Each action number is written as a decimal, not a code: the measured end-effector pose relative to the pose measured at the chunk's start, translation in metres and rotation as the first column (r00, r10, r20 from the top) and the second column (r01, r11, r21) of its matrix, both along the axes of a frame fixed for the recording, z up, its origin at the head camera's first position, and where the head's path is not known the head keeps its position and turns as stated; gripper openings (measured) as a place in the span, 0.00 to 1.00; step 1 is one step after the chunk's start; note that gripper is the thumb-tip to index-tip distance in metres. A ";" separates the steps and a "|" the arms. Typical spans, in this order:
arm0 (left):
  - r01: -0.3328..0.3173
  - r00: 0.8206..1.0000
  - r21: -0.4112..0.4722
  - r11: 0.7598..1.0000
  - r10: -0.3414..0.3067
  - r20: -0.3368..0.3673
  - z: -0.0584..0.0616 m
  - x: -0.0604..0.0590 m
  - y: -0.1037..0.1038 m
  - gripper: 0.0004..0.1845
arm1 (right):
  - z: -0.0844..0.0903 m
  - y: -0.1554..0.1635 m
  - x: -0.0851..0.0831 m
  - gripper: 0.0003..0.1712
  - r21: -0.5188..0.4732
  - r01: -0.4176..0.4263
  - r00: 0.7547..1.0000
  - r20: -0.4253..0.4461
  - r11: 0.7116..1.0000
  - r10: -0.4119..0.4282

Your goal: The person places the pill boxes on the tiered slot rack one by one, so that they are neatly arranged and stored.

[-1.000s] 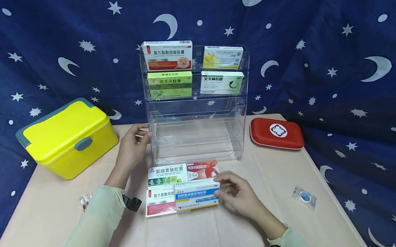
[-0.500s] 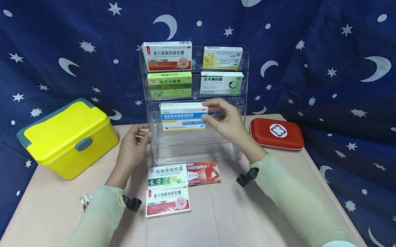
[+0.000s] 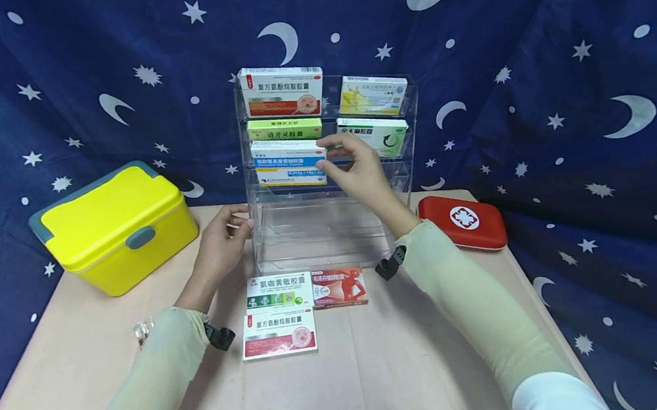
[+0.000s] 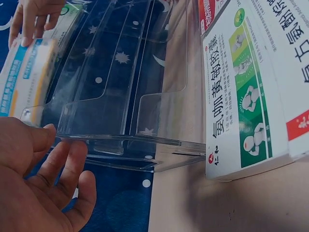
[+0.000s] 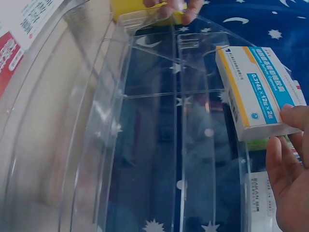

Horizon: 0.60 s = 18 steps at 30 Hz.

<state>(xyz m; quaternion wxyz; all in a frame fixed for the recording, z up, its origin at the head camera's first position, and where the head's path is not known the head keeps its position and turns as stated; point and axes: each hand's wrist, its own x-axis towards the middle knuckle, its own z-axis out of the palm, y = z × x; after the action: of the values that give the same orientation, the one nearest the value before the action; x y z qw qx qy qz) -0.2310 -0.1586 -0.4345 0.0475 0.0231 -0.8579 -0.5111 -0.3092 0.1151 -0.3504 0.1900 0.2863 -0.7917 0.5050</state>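
Observation:
A clear tiered display rack (image 3: 325,228) stands upright at the middle of the table. My left hand (image 3: 222,245) pinches its left side edge between thumb and fingers, as the left wrist view shows. With thumb and fingers my right hand (image 3: 357,169) grips the right end of a blue-and-white medicine box (image 3: 289,164). In the head view that box is in front of the rack's left side, covering the lower part of a green medicine box (image 3: 284,129). Beside it, a white-and-green medicine box (image 3: 381,135) sits in the same tier, partly behind my right hand.
On the top tier are a red-and-white box (image 3: 282,90) and a yellow-and-white box (image 3: 373,95). Flat before the rack lie a white-green box (image 3: 277,292), a red box (image 3: 339,288) and another red-and-white box (image 3: 278,334). A yellow case (image 3: 114,229) and red pouch (image 3: 461,222) flank the rack.
My right hand has picked up the blue-and-white medicine box from the table and raised it to the rack's second tier. My left hand stays at the rack's side.

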 end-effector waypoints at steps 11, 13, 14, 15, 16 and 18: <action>0.008 1.000 0.004 1.000 -0.008 -0.004 0.001 0.001 0.000 0.19 | -0.008 -0.005 -0.006 0.15 0.126 -0.043 0.999 0.000 0.991 0.043; 0.012 1.000 0.006 1.000 -0.012 -0.003 0.001 0.002 0.000 0.19 | -0.009 -0.006 -0.007 0.16 0.134 -0.041 0.999 -0.003 0.990 0.042; 0.013 1.000 0.008 1.000 -0.013 -0.002 0.001 0.002 0.000 0.19 | -0.009 -0.006 -0.007 0.16 0.138 -0.038 0.999 -0.002 0.990 0.038; 0.014 1.000 0.008 1.000 -0.014 -0.002 0.001 0.002 0.000 0.19 | -0.009 -0.006 -0.007 0.16 0.140 -0.036 0.999 -0.002 0.990 0.036; 0.014 1.000 0.006 1.000 -0.014 -0.002 0.001 0.002 0.000 0.19 | -0.009 -0.006 -0.007 0.16 0.141 -0.034 0.999 0.000 0.989 0.035; 0.014 1.000 0.005 1.000 -0.014 -0.003 0.001 0.002 0.000 0.19 | -0.010 -0.006 -0.007 0.16 0.139 -0.033 0.999 0.009 0.990 0.032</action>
<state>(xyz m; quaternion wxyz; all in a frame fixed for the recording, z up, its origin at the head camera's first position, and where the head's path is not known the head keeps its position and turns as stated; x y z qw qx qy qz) -0.2292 -0.1582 -0.4333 0.0453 0.0164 -0.8567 -0.5135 -0.3163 0.1089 -0.3606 0.1586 0.3101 -0.8209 0.4526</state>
